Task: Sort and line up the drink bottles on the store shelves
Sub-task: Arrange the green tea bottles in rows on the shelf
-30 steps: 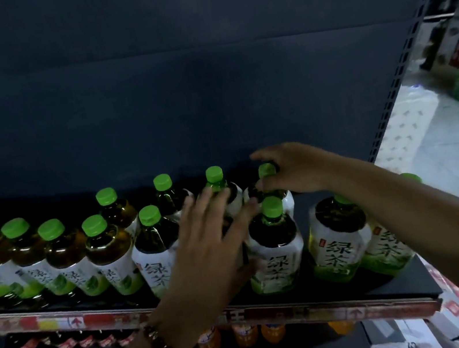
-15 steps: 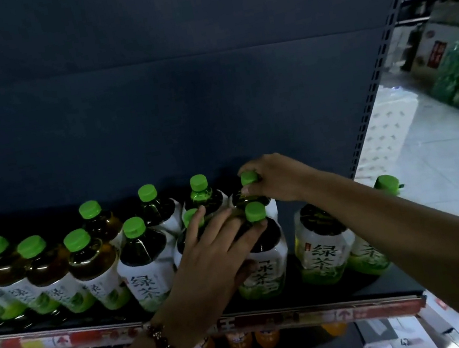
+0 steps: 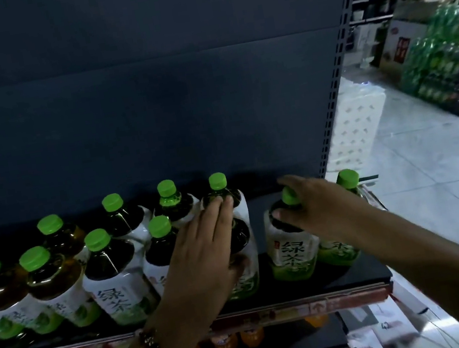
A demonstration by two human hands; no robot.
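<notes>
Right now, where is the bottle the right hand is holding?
The right hand grips a green tea bottle in the front row near the shelf's right end, between the left hand's bottle and the last bottle.

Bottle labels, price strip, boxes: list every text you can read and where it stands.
"绿茶": label of the bottle under the right hand.
"绿茶": label of the front bottle further left.
Price strip: blurred, unreadable.
Red sign on the box: unreadable.

A single head-worn wide-angle camera looks forward and slightly down, close to a store shelf (image 3: 317,288), its dark back panel (image 3: 148,96) filling most of the view, aisle floor (image 3: 436,184) at right.
</notes>
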